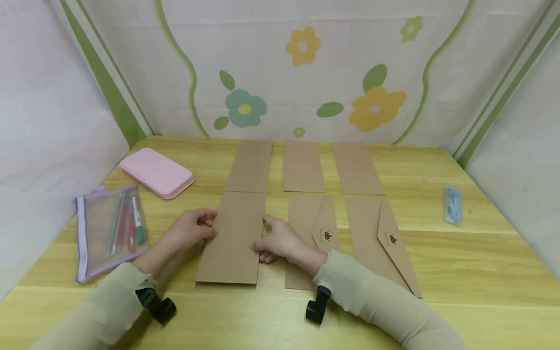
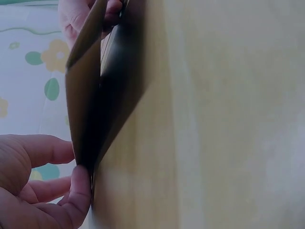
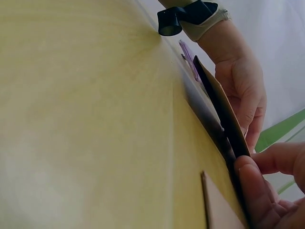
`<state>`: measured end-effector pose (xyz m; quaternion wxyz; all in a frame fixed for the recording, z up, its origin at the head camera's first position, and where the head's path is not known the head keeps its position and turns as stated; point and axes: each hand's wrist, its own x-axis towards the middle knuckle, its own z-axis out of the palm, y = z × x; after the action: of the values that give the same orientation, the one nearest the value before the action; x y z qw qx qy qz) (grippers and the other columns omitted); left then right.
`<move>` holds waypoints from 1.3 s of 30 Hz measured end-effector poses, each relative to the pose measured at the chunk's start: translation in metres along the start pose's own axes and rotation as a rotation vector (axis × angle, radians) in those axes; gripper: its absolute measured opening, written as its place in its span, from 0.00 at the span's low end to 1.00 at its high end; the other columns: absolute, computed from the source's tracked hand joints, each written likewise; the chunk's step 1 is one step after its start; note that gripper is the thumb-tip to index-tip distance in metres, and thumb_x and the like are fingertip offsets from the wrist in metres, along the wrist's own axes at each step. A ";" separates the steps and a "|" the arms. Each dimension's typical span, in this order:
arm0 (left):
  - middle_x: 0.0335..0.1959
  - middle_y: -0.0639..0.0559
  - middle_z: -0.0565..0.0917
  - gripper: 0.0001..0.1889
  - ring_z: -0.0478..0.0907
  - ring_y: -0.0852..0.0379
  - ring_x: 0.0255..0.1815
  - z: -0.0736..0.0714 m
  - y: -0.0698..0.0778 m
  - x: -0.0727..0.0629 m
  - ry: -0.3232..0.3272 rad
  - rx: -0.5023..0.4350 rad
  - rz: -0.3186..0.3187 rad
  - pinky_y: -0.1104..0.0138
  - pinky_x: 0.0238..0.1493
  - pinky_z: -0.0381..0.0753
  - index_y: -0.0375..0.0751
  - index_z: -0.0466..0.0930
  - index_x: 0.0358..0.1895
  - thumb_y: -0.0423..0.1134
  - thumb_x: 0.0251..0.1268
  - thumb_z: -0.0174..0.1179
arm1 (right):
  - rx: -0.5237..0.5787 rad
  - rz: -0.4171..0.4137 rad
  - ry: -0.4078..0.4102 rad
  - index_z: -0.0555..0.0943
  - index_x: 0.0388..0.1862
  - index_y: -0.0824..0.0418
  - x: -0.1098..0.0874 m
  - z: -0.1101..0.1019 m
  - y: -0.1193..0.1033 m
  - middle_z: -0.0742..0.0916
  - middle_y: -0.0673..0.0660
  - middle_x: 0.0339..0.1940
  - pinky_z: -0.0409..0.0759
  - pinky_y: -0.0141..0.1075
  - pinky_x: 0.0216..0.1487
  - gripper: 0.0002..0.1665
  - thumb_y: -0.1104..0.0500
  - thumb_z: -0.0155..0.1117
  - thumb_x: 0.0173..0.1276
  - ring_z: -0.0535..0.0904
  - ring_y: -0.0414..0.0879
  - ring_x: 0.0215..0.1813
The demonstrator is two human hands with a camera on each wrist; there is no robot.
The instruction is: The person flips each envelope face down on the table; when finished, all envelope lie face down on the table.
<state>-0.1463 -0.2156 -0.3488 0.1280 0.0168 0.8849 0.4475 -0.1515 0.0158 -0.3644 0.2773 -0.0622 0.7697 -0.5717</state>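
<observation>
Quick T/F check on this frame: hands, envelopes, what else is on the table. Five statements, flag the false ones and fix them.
1. Both hands grip the same brown envelope. True: the left hand and right hand pinch opposite long edges of the near-left envelope.
2. That envelope lies fully flat on the table. False: the wrist views show its edges lifted off the wood.
3. The pink case sits at the right side of the table. False: it lies far left, beyond the mesh pencil pouch.
4. Two envelopes show open flaps with a small dark logo. True: the middle envelope and the right envelope in the near row.
5. The pouch is empty. False: pens show through it.
</observation>
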 end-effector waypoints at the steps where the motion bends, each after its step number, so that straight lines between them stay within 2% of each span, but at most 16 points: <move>1: 0.40 0.41 0.75 0.26 0.70 0.52 0.39 0.000 0.001 0.000 0.002 0.006 0.003 0.69 0.32 0.73 0.25 0.67 0.59 0.32 0.57 0.60 | -0.005 -0.001 -0.001 0.49 0.73 0.64 0.000 0.000 0.000 0.80 0.56 0.12 0.78 0.33 0.16 0.53 0.68 0.67 0.53 0.76 0.41 0.13; 12: 0.42 0.41 0.74 0.27 0.70 0.49 0.43 0.003 0.003 -0.001 0.007 0.071 0.010 0.67 0.38 0.73 0.24 0.67 0.58 0.33 0.56 0.62 | -0.029 0.011 -0.015 0.46 0.74 0.63 -0.001 0.000 -0.001 0.80 0.57 0.13 0.76 0.33 0.14 0.58 0.68 0.69 0.50 0.74 0.42 0.11; 17: 0.43 0.42 0.75 0.29 0.70 0.51 0.44 0.004 0.008 0.002 0.005 0.048 0.005 0.70 0.39 0.74 0.27 0.66 0.61 0.34 0.57 0.62 | -0.004 0.003 -0.005 0.45 0.74 0.63 -0.004 -0.005 -0.001 0.81 0.58 0.12 0.77 0.33 0.15 0.59 0.69 0.70 0.50 0.75 0.43 0.12; 20: 0.43 0.41 0.76 0.28 0.72 0.51 0.45 0.007 0.015 0.004 0.006 0.025 0.043 0.70 0.40 0.75 0.27 0.65 0.62 0.32 0.58 0.61 | -0.005 -0.008 0.011 0.45 0.74 0.63 -0.006 -0.012 -0.002 0.81 0.58 0.12 0.77 0.33 0.15 0.58 0.68 0.69 0.51 0.76 0.43 0.12; 25: 0.44 0.39 0.78 0.25 0.74 0.50 0.45 0.020 0.028 0.010 -0.011 -0.012 0.137 0.66 0.44 0.76 0.27 0.68 0.60 0.31 0.58 0.60 | -0.017 -0.003 0.058 0.46 0.75 0.60 -0.010 -0.028 -0.003 0.81 0.57 0.13 0.77 0.32 0.16 0.55 0.67 0.67 0.53 0.76 0.42 0.14; 28: 0.45 0.38 0.78 0.24 0.75 0.51 0.45 0.030 0.034 0.015 -0.032 -0.064 0.173 0.68 0.44 0.76 0.27 0.69 0.59 0.31 0.58 0.60 | -0.007 -0.003 0.082 0.46 0.75 0.59 -0.014 -0.038 -0.004 0.80 0.56 0.13 0.77 0.32 0.17 0.55 0.67 0.67 0.54 0.76 0.42 0.14; 33: 0.47 0.36 0.76 0.25 0.74 0.52 0.44 0.048 0.043 0.023 -0.070 -0.181 0.181 0.70 0.44 0.75 0.26 0.68 0.59 0.28 0.58 0.59 | -0.022 -0.013 0.121 0.49 0.74 0.59 -0.022 -0.058 0.000 0.80 0.55 0.13 0.77 0.32 0.18 0.52 0.66 0.66 0.56 0.76 0.42 0.15; 39: 0.51 0.34 0.75 0.27 0.74 0.49 0.49 0.069 0.059 0.025 -0.145 -0.283 0.174 0.70 0.47 0.78 0.26 0.65 0.62 0.26 0.58 0.59 | -0.078 -0.031 0.174 0.56 0.72 0.63 -0.034 -0.080 0.011 0.81 0.54 0.15 0.78 0.32 0.20 0.45 0.66 0.65 0.57 0.76 0.41 0.17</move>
<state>-0.1587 -0.1223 -0.3462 0.1532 0.1070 0.7967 0.5748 -0.1602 0.1016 -0.3469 0.1979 -0.0352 0.8114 -0.5488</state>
